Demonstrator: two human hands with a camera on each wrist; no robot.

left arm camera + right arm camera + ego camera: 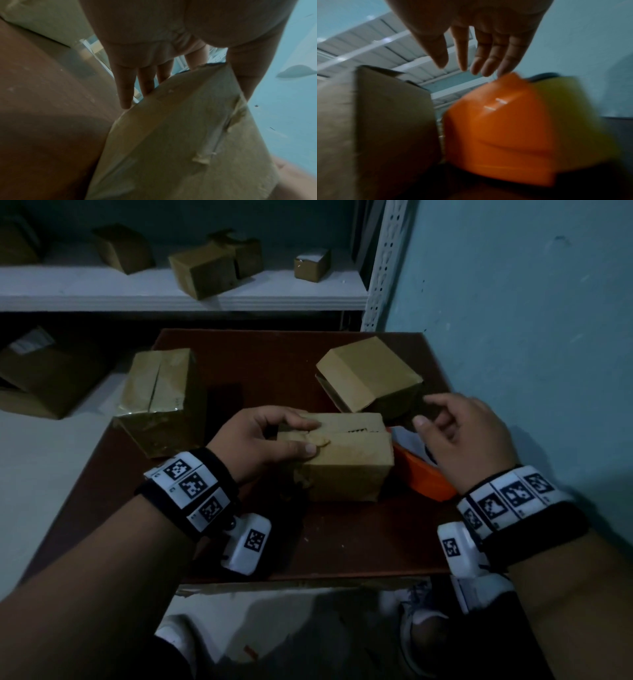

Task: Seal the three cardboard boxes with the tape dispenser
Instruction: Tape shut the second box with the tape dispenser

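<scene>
A: What are the hands doing?

B: The left hand [263, 440] grips the left end of the middle box [346, 460], thumb on the near side and fingers [126, 93] over the far edge, most likely to press the flaps together and keep the box from sliding. The right hand [462, 436] holds nothing; its fingers [489, 59] hang loosely spread just above the orange tape dispenser [501, 135], which suggests it is about to pick the tool up.

A: Now the things, biggest first?

B: The dark brown worktop [342, 542] carries everything. On its far left stands the largest box [161, 402], glossy with tape along its top seam, so probably already sealed. At the far right a tilted box [370, 374] lies on its side, one flap looking loose. The middle box sits nearest the person, its centre seam showing a gap with no clear tape.

A: And the dispenser?

B: It lies on the worktop just beside the middle box's right end, under the right hand, within easy reach.
</scene>
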